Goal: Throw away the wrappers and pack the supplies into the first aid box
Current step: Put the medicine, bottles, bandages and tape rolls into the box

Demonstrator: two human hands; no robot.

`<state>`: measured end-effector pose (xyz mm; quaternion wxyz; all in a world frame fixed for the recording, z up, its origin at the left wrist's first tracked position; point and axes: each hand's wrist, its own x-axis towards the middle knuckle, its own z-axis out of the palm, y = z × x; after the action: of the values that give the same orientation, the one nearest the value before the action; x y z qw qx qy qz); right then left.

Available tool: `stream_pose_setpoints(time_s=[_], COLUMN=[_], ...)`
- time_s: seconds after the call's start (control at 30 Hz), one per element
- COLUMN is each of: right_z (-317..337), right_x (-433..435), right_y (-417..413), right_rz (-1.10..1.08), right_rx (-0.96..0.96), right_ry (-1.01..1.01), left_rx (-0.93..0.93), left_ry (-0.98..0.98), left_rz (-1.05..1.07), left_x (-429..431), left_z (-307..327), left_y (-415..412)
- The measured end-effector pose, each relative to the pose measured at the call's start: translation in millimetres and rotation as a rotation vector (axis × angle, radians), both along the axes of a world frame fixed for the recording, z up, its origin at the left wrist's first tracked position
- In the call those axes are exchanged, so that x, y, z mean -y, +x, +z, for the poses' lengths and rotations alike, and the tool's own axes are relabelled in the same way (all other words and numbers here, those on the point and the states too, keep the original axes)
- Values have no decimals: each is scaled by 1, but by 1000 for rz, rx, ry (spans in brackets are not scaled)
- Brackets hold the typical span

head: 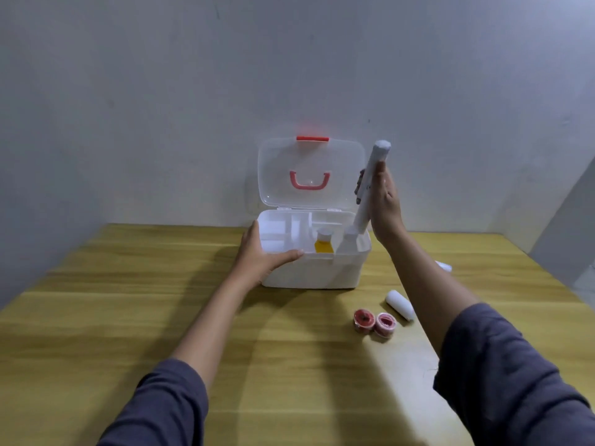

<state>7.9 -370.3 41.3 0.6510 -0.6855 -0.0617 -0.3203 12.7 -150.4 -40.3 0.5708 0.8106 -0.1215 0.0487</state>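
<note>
A white first aid box (314,273) stands open on the wooden table, its clear lid (310,173) with a red handle raised against the wall. A small bottle with yellow liquid (324,243) sits in its inner tray. My left hand (267,249) grips the box's front left rim. My right hand (384,204) holds a long white roll (370,185) upright, its lower end resting in the box's right side. On the table to the right lie a white bandage roll (400,304) and two red tape rolls (364,320) (384,324).
Another white item (444,266) lies partly hidden behind my right forearm. The box stands close to a pale wall (161,107). The table's (128,300) right edge runs near a grey panel (566,226).
</note>
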Motion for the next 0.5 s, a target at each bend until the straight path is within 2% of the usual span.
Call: stream_pose_setpoints(time_s=[0.17,0.3,0.5], right_z=[-23,-25,-41], right_x=[2,11,26], right_y=[14,10,-4], right_rz=[93,117,132], right_rx=[-95,-163,-308], right_ry=[-144,-137,-238], left_rx=[23,19,19], left_ry=[5,28,26], left_rz=[-1,7,10], left_x=[-1,-1,0], left_z=[-1,-1,2], left_y=[0,1,-1])
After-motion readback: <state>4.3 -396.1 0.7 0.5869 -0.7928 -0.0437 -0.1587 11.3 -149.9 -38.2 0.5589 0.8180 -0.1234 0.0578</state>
